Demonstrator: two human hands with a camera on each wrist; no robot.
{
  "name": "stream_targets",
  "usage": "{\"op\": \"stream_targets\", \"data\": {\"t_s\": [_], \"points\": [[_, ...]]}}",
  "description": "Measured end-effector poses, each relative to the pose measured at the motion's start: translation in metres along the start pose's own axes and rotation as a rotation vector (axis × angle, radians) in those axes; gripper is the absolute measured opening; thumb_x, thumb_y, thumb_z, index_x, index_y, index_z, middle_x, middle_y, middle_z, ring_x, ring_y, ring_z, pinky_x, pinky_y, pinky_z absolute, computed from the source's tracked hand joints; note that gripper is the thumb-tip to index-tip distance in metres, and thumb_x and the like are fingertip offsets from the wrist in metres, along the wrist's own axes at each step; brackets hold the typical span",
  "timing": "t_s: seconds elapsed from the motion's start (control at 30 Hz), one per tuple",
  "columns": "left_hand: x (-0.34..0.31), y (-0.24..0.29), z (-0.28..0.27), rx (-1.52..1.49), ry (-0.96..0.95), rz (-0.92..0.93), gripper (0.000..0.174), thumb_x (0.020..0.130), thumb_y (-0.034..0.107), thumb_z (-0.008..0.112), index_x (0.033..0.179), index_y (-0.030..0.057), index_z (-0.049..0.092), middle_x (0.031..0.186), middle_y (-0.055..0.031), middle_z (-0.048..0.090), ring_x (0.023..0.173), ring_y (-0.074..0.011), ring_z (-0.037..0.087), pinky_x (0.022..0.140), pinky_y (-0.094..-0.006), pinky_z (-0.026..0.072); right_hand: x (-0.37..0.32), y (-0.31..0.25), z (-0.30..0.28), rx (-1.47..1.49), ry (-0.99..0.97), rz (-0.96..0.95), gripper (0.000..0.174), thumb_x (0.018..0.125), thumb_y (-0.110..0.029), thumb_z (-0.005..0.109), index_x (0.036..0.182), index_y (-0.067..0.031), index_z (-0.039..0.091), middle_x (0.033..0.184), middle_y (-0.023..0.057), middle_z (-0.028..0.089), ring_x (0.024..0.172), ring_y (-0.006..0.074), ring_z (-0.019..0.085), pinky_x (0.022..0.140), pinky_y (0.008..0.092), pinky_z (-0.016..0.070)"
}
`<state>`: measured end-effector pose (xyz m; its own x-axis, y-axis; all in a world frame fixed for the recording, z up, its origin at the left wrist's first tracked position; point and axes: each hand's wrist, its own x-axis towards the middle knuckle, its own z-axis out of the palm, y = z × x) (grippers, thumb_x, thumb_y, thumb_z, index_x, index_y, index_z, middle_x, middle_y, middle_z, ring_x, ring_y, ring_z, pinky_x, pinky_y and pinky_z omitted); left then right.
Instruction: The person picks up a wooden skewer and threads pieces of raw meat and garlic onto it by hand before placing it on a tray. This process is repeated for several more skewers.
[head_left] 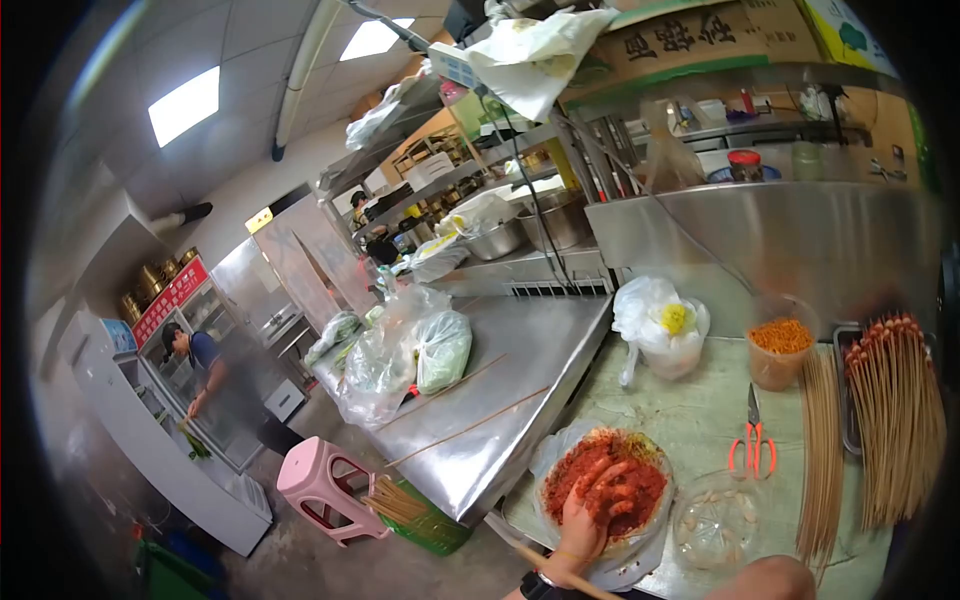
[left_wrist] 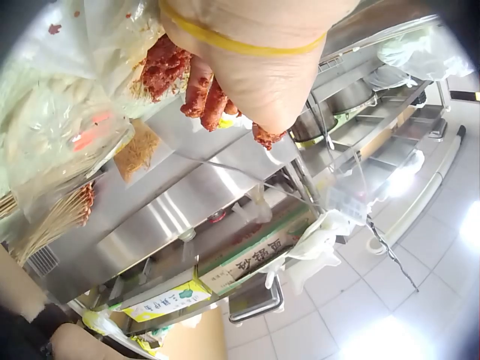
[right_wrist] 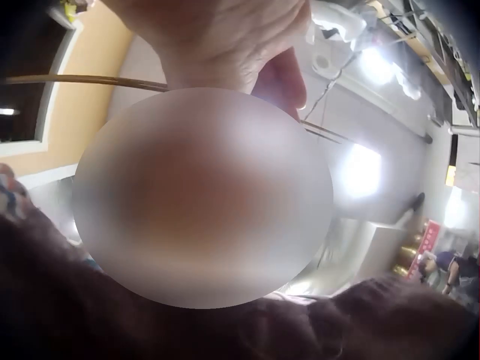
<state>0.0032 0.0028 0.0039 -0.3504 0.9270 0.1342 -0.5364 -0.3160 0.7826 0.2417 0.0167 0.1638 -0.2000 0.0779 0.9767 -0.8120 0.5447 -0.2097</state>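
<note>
In the head view my left hand (head_left: 582, 520) rests in a plastic-lined bowl of red seasoning (head_left: 650, 490), its separated fingers bent and coated red. The left wrist view shows the same hand (left_wrist: 247, 67) with red-coated fingers (left_wrist: 196, 94); anything beneath them is hidden. My right hand (right_wrist: 217, 37) grips thin wooden sticks (right_wrist: 97, 79) in the right wrist view, and they stick out on both sides. A rounded patch of skin (head_left: 765, 582) shows at the head view's bottom edge; which part it is I cannot tell.
Right of the bowl are a clear plastic container (head_left: 715, 525), orange-handled scissors (head_left: 752, 450), bare skewers (head_left: 820, 450), a tub of orange shreds (head_left: 780, 350) and a tray of loaded skewers (head_left: 895, 400). Bags (head_left: 400, 350) lie on the steel table; a person (head_left: 215, 380) stands far left.
</note>
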Motion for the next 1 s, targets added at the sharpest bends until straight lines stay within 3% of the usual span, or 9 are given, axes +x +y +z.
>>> {"op": "stream_targets", "data": {"t_s": [0.13,0.37,0.77,1.0], "points": [[0.001,0.001,0.0,-0.02,0.003,-0.019,0.043,0.094,0.015,0.049,0.133,0.0032,0.038,0.132,-0.0169,0.047,0.098,-0.0205,0.06,0.078,-0.0323,0.0523,0.003,0.003,0.008,0.051,-0.086,0.123,0.019,0.085,-0.01,0.055,0.091,0.0068,0.061,0.093,0.021,0.061,0.073,0.031,0.064,0.064,0.0379,0.0553],[-0.001,-0.001,-0.003,-0.023,-0.011,0.001,0.043,0.094,0.015,0.048,0.134,0.004,0.038,0.132,-0.0169,0.047,0.098,-0.0208,0.06,0.08,-0.0334,0.0524,0.005,-0.001,0.018,-0.058,-0.088,-0.027,0.025,0.068,-0.006,0.072,0.09,-0.0015,0.062,0.095,0.0229,0.058,0.071,0.0325,0.063,0.057,0.0374,0.0555],[-0.001,-0.001,-0.004,-0.025,-0.013,-0.001,0.045,0.094,0.016,0.049,0.135,0.0028,0.036,0.131,-0.017,0.047,0.098,-0.021,0.06,0.08,-0.0333,0.0522,0.006,0.004,0.023,-0.046,-0.209,0.024,0.025,0.07,-0.008,0.072,0.092,-0.0021,0.062,0.093,0.0217,0.06,0.071,0.032,0.064,0.058,0.0373,0.0546],[-0.001,-0.003,-0.008,-0.052,-0.038,-0.003,0.045,0.094,0.016,0.049,0.135,0.0026,0.036,0.132,-0.0176,0.047,0.099,-0.0221,0.06,0.08,-0.0329,0.052,0.006,0.009,0.026,-0.033,-0.159,-0.002,0.027,0.07,-0.008,0.073,0.093,-0.0005,0.062,0.093,0.0202,0.06,0.07,0.0319,0.064,0.058,0.0366,0.0545]]}}
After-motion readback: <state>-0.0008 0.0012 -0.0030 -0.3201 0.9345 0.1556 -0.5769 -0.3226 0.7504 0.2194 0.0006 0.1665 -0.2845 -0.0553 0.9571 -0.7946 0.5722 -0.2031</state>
